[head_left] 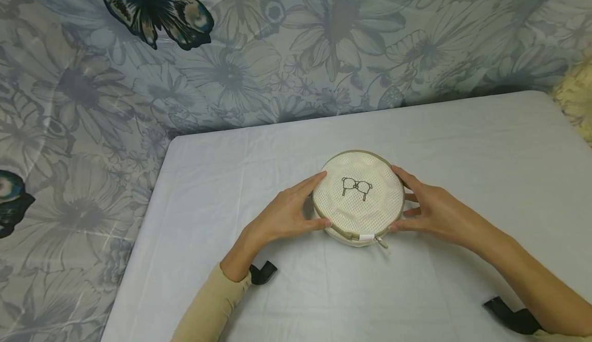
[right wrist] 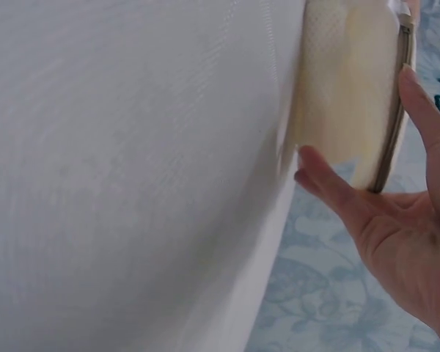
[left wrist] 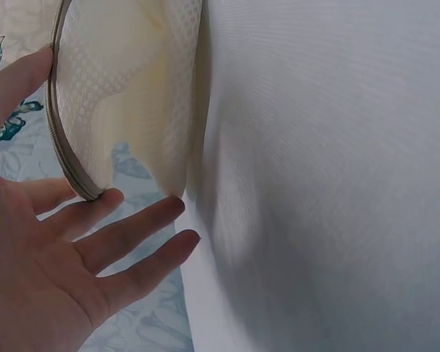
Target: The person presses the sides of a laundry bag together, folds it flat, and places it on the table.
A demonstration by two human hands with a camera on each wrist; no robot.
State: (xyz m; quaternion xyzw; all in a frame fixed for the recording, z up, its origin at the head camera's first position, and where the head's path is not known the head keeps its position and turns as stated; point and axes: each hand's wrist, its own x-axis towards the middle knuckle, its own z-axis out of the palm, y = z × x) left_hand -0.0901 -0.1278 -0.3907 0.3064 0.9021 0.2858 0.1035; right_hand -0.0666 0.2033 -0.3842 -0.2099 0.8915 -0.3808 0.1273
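A round cream mesh bag (head_left: 358, 193) with a zipper round its rim lies on the white-covered table. A dark line drawing resembling spectacles marks its top. My left hand (head_left: 289, 216) holds its left side, thumb at the near rim and a finger at the upper left edge. On the opposite side my right hand (head_left: 432, 213) grips the bag, thumb near the front and fingers along the edge. In the left wrist view, the left hand's fingers (left wrist: 132, 235) spread by the mesh wall. The right wrist view has the thumb (right wrist: 419, 103) against the zipper rim.
The white cloth (head_left: 277, 290) covers the table, whose far edge meets a flower-patterned backdrop (head_left: 342, 39). A dark butterfly print (head_left: 152, 3) shows at upper left. Something yellow and fluffy (head_left: 575, 95) stands at the right edge. Black wrist mounts (head_left: 511, 317) sit on the forearms.
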